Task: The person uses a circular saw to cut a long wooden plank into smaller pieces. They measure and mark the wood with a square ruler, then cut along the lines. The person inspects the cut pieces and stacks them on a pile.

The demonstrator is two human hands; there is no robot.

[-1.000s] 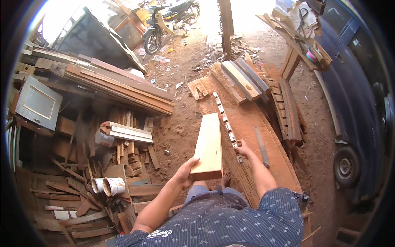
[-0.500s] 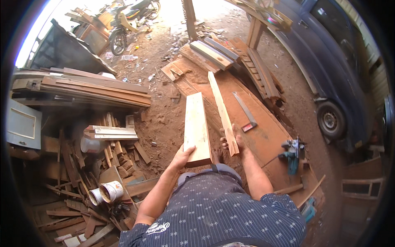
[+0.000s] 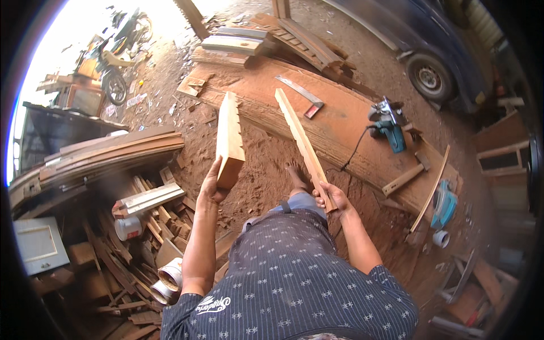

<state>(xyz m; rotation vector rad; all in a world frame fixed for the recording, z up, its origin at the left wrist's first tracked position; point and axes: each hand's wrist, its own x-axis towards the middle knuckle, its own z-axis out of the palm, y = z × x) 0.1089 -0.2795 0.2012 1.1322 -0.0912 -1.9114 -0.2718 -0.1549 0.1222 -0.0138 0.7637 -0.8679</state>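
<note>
In my left hand [image 3: 213, 182] is a thick pale wooden board [image 3: 229, 133], gripped by its near end and turned on edge, with notches along its right side. My right hand [image 3: 333, 198] is closed round the near end of a long, narrow wooden strip [image 3: 300, 141], whose edge is notched too. The two pieces are held apart in front of my body, their far ends pointing away. Past the strip's far end, a try square [image 3: 300, 95] with a red-and-white handle lies on the wide sawdust-covered workbench [image 3: 357, 124].
A teal circular saw [image 3: 391, 127] and a wooden-handled hammer [image 3: 405, 175] lie on the bench's right part, near a teal power tool [image 3: 444, 207]. Stacked planks [image 3: 113, 156], offcuts and white buckets [image 3: 170, 275] crowd the left. A dark blue vehicle [image 3: 430, 79] stands at right.
My body and view have turned to the right. The board in my left hand has tilted on edge, showing its notched side, and has moved left, farther from the strip.
</note>
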